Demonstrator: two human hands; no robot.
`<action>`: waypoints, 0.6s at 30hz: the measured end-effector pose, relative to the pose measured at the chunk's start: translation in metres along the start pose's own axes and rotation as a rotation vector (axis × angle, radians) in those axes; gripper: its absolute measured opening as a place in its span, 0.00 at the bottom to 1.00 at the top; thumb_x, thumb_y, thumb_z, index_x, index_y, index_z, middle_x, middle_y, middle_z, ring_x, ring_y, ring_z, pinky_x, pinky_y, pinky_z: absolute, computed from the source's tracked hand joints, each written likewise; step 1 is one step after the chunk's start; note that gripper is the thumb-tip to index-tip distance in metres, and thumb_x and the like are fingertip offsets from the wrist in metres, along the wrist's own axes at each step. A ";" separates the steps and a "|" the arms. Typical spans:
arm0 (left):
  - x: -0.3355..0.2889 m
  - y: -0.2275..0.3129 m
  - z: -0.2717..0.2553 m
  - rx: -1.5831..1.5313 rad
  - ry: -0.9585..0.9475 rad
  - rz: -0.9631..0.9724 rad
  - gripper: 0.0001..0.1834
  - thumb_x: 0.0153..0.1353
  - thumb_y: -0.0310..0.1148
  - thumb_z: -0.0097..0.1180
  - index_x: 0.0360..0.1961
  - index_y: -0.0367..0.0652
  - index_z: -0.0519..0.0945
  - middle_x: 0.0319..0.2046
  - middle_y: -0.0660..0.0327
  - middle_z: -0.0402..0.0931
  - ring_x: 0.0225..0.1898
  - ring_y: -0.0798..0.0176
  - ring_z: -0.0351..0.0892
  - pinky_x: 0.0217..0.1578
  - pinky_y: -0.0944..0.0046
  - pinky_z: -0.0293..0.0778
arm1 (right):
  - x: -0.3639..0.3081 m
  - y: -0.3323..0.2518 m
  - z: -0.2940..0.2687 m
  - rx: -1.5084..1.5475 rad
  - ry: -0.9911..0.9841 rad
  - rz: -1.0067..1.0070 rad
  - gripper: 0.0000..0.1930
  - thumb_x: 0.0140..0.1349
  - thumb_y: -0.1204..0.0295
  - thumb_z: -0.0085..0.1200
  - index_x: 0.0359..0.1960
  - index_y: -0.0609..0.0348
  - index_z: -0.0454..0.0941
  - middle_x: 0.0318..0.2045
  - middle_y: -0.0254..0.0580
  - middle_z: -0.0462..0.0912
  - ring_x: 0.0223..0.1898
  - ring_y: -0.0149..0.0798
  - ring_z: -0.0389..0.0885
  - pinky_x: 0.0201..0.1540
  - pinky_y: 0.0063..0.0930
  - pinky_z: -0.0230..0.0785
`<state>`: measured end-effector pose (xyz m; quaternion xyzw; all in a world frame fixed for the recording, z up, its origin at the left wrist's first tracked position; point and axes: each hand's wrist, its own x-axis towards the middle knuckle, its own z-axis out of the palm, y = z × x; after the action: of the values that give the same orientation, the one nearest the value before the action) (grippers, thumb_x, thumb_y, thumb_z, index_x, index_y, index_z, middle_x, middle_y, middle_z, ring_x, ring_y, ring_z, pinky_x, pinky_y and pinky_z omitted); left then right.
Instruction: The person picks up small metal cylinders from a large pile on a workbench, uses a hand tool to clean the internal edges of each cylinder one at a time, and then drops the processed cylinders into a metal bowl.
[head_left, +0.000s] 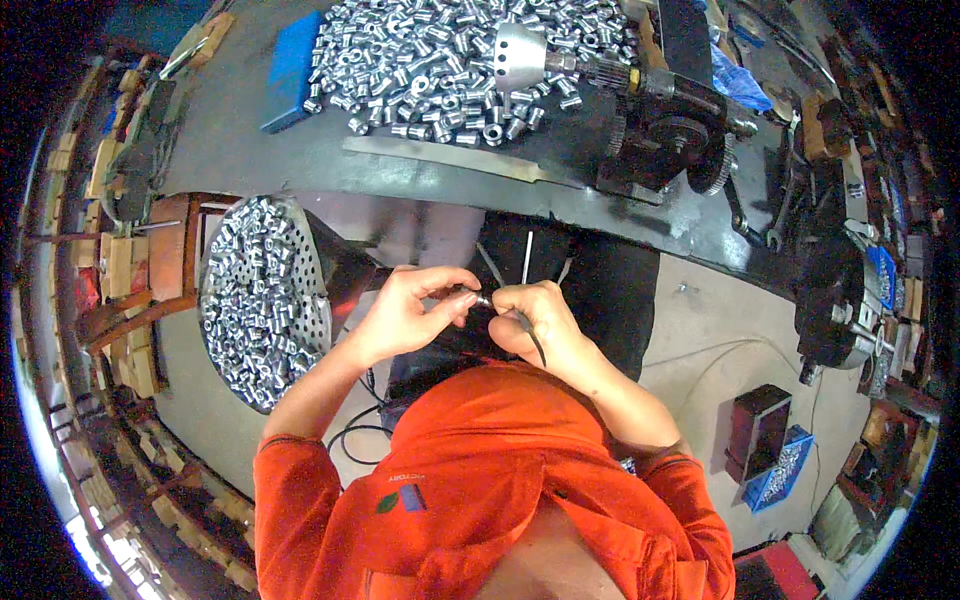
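Note:
In front of my body, my left hand (pixel 412 315) pinches a small shiny metal fitting (pixel 484 299) between thumb and fingertips. My right hand (pixel 540 315) is closed around a thin dark tool (pixel 535 343), whose tail end curves out below the fist. Its working end is hidden by the fingers, so its exact kind does not show. Both hands almost meet at the fitting. Beside my left forearm, a perforated metal tray (pixel 313 300) carries a heap of similar fittings (pixel 245 310).
Beyond my hands runs a dark workbench (pixel 240 160) with a large pile of metal fittings (pixel 400 80), a blue block (pixel 292 75) and a geared machine (pixel 675 130). A spanner (pixel 742 205) lies near its edge. A blue bin (pixel 780 470) stands on the floor at right.

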<state>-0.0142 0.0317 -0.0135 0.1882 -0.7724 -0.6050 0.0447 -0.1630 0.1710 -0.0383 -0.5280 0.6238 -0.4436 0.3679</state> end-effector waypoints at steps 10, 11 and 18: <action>-0.001 -0.005 0.004 -0.222 0.077 -0.232 0.08 0.62 0.25 0.50 0.40 0.32 0.75 0.23 0.61 0.76 0.22 0.71 0.76 0.25 0.70 0.75 | 0.004 0.001 0.013 -0.113 0.125 -0.054 0.08 0.44 0.71 0.52 0.15 0.61 0.69 0.14 0.50 0.72 0.16 0.48 0.74 0.20 0.40 0.65; -0.001 -0.005 0.004 -0.195 0.069 -0.217 0.08 0.61 0.25 0.50 0.40 0.33 0.75 0.23 0.61 0.76 0.22 0.70 0.76 0.25 0.70 0.75 | 0.003 0.006 0.013 0.015 0.072 -0.022 0.08 0.44 0.72 0.52 0.14 0.61 0.68 0.13 0.48 0.70 0.14 0.45 0.72 0.19 0.38 0.62; 0.005 0.002 -0.003 -0.010 0.039 0.006 0.09 0.59 0.25 0.54 0.40 0.34 0.76 0.24 0.61 0.77 0.24 0.70 0.78 0.28 0.69 0.76 | 0.003 -0.004 0.001 -0.038 0.072 -0.026 0.10 0.43 0.75 0.53 0.13 0.61 0.64 0.13 0.48 0.70 0.16 0.47 0.74 0.21 0.39 0.63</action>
<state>-0.0182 0.0276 -0.0116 0.1974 -0.7690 -0.6048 0.0623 -0.1612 0.1676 -0.0346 -0.5266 0.6381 -0.4552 0.3291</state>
